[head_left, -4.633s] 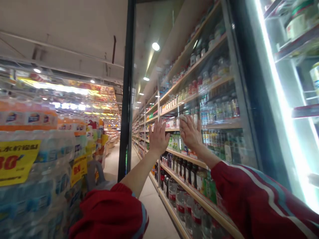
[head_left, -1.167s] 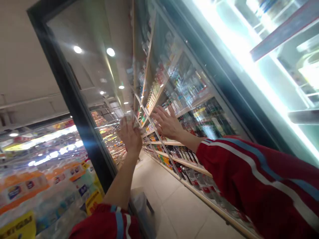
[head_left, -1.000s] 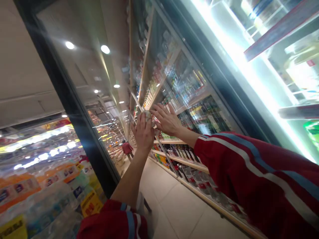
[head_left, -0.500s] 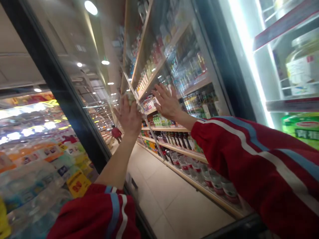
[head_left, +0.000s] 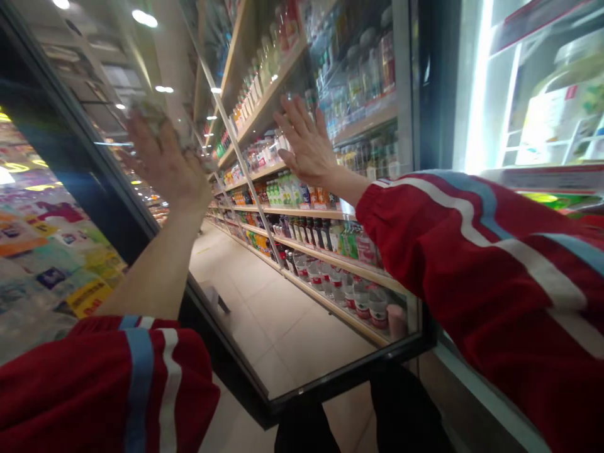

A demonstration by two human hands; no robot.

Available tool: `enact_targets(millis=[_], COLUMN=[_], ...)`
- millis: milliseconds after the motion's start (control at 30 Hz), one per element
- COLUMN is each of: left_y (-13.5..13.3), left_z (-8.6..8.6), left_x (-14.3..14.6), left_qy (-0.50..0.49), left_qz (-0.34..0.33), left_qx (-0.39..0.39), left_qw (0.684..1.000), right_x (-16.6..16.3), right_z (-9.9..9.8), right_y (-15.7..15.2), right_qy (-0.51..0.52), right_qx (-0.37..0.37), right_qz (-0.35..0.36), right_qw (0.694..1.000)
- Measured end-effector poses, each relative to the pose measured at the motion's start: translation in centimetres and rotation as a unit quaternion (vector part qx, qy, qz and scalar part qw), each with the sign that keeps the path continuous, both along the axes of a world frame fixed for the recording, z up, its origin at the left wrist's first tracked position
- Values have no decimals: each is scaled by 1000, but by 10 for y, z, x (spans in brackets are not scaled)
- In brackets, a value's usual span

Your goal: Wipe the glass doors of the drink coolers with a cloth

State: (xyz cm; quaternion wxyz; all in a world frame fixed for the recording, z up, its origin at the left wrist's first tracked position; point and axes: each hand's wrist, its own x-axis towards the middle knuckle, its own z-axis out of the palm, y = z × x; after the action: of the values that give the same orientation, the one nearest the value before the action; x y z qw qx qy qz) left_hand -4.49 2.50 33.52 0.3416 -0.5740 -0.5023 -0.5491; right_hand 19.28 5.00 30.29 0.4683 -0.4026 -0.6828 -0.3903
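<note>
- Across our front: glass door [head_left: 292,352] in a dark frame; shelved bottles [head_left: 330,280] visible in the pane.
- Pale wad [head_left: 150,118], motion-blurred, at the pane's upper left, by our left hand [head_left: 165,160].
- Left fingers: smeared, can't tell if we're pinching the wad or pressing it.
- Our right hand [head_left: 309,145]: palm toward glass, fingers spread.
- Right of us: lit cooler [head_left: 552,180], large bottle [head_left: 542,123] inside.
- Far left, beyond the frame: yellow sign [head_left: 89,297].

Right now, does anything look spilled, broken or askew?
Nothing stands out: the clear bottles stand upright, the floor shows no visible spill, and the black door frame seems slanted only because the view is tilted.
</note>
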Motion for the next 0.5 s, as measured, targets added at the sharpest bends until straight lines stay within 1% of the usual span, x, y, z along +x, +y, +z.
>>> enact_targets(millis=[100, 167, 200, 233, 300, 400, 467, 500], left_y=[1, 0, -1, -1, -2, 2, 4, 5], left_z=[-19, -28, -30, -30, -26, -16, -12, -13], left_x=[31, 41, 41, 37, 21, -9, -17, -15], left_qy=[106, 139, 146, 144, 118, 32, 8, 12], left_qz=[-84, -132, -140, -137, -105, -60, -42, -37], left_qx=[-9, -15, -17, -18, -15, 12, 13, 12], left_qw=[991, 981, 979, 980, 987, 998, 999, 999], right_x=[5, 10, 12, 14, 18, 18, 15, 12], right_z=[-2, -3, -4, -4, -5, -8, -10, -11], right_y=[6, 9, 9, 9, 8, 6, 5, 5], right_qy=[-21, -36, -44, -51, -59, -57, -49, -43], right_qx=[3, 1, -1, -3, -8, -18, -21, -19], right_qz=[-7, -15, -17, -19, -23, -32, -36, -35], right_qw=[1000, 999, 999, 999, 998, 998, 998, 998])
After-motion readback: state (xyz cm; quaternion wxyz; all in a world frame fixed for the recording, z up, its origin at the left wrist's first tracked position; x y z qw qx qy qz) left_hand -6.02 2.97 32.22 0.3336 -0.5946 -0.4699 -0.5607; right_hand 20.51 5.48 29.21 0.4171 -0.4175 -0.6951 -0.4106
